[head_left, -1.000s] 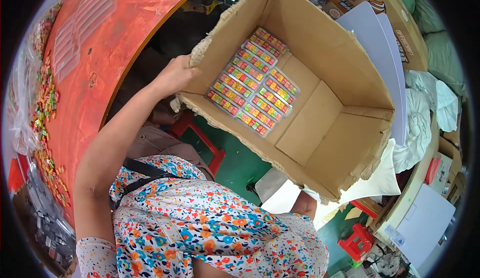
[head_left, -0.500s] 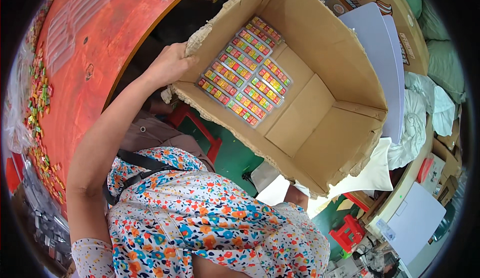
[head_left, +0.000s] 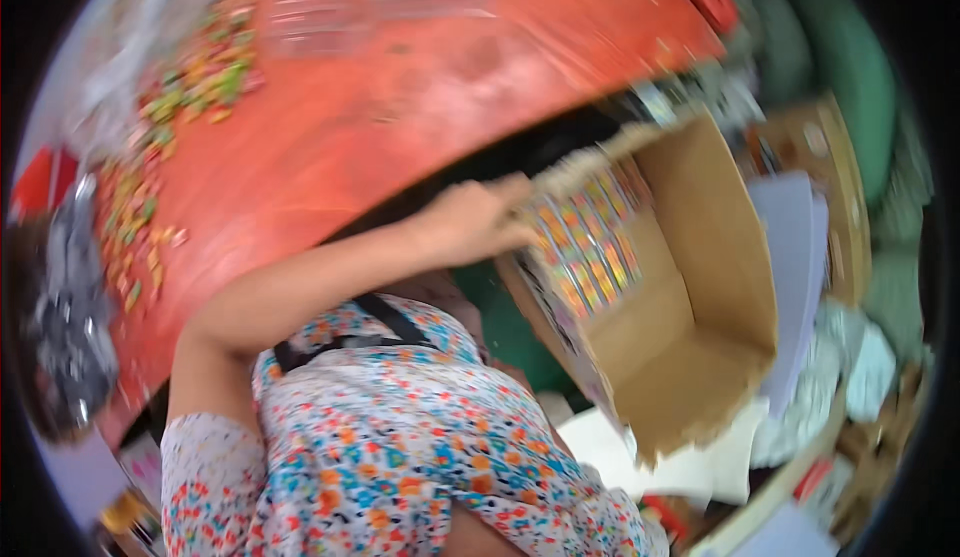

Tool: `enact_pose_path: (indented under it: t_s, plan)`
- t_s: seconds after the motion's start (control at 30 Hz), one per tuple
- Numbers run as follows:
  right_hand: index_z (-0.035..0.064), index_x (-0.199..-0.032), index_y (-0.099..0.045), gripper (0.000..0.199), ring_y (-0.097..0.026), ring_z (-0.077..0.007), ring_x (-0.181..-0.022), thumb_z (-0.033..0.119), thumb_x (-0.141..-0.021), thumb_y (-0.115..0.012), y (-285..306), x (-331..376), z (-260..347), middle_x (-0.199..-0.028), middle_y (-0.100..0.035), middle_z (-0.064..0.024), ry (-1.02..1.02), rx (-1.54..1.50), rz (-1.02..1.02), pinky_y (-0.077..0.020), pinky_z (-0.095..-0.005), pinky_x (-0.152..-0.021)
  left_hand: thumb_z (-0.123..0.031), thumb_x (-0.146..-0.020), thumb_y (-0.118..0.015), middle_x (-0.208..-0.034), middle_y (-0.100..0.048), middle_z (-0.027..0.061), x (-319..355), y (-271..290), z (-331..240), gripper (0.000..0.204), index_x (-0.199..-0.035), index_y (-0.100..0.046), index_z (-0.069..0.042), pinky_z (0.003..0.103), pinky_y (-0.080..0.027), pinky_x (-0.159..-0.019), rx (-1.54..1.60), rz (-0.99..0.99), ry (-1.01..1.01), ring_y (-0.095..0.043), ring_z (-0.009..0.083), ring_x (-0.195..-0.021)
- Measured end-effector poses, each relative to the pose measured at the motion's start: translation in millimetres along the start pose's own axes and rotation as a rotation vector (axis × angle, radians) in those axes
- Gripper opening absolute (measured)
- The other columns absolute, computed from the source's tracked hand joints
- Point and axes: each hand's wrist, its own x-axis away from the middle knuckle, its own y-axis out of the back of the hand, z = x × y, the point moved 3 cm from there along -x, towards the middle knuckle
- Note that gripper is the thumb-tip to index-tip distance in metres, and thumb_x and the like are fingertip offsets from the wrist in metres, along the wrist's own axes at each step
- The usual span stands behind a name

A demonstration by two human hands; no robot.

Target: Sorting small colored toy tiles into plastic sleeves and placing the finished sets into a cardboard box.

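Observation:
My left hand (head_left: 470, 225) is at the torn rim of an open cardboard box (head_left: 690, 357), its fingers closed around the edge near the box's left corner. Motion blurs the fingertips. The box tilts with its opening toward me. Against its inner left side lie rows of clear plastic trays (head_left: 590, 242) filled with small red, yellow and green wrapped pieces. The rest of the box's inside is bare brown cardboard. My right hand does not show.
A red-orange table (head_left: 420, 107) curves across the left and top. On it lie loose colourful wrapped pieces (head_left: 215, 67) and empty clear trays (head_left: 310, 7). White-lavender sheets (head_left: 785, 247) and another carton (head_left: 830, 187) stand right of the box. A grey heap (head_left: 70, 327) sits far left.
The view has swung left, so more of the table shows and the box appears farther right and lower. My left hand stays at the box's rim. The picture is now blurred.

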Motion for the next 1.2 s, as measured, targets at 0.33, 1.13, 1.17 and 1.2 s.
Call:
enact_pose_path:
  t_s: [0.33,1.13,1.17,1.2]
  plan:
    - [-0.0012,-0.093,-0.065,0.032,-0.063,-0.0335,-0.072,0.029,-0.097,-0.055,30.0,59.9,456.3,-0.08,-0.064,-0.0214,0.456,0.857,0.349,-0.0497,-0.0424,-0.066,-0.036,-0.093,-0.063,-0.107,-0.066,0.0175,131.0,91.5,6.9,0.043,-0.121,-0.061,-0.003,0.042,-0.055,-0.08,0.023,-0.403,-0.146,-0.066,0.0355,-0.097]
    - [0.0177,-0.147,-0.04,0.063,-0.025,-0.039,-0.143,0.054,-0.096,-0.046,-257.3,-92.8,679.7,-0.154,-0.034,-0.0148,1.416,1.334,-0.042,-0.0135,-0.0628,-0.114,-0.04,-0.092,-0.059,-0.158,-0.028,0.0151,242.5,108.2,90.4,0.072,-0.15,-0.033,-0.006,0.054,-0.013,-0.119,-0.381,-0.628,0.442,-0.023,0.0343,-0.147]
    - [0.0171,-0.145,-0.042,0.061,-0.026,-0.0396,-0.143,0.053,-0.097,-0.045,-263.7,-95.5,675.9,-0.154,-0.033,-0.0151,1.525,1.13,0.119,-0.013,-0.0628,-0.114,-0.04,-0.092,-0.059,-0.158,-0.028,0.0151,241.2,108.3,90.0,0.072,-0.15,-0.033,-0.006,0.054,-0.013,-0.119,-0.377,-0.621,0.429,-0.023,0.0343,-0.147]
    - [0.0164,-0.143,-0.044,0.059,-0.026,-0.0401,-0.142,0.052,-0.097,-0.044,-267.8,-89.2,677.1,-0.155,-0.032,-0.0154,1.623,0.915,0.29,-0.0126,-0.0628,-0.114,-0.04,-0.092,-0.06,-0.157,-0.029,0.0147,244.2,107.4,90.7,0.071,-0.149,-0.035,-0.007,0.054,-0.014,-0.119,-0.381,-0.633,0.426,-0.024,0.0337,-0.146]
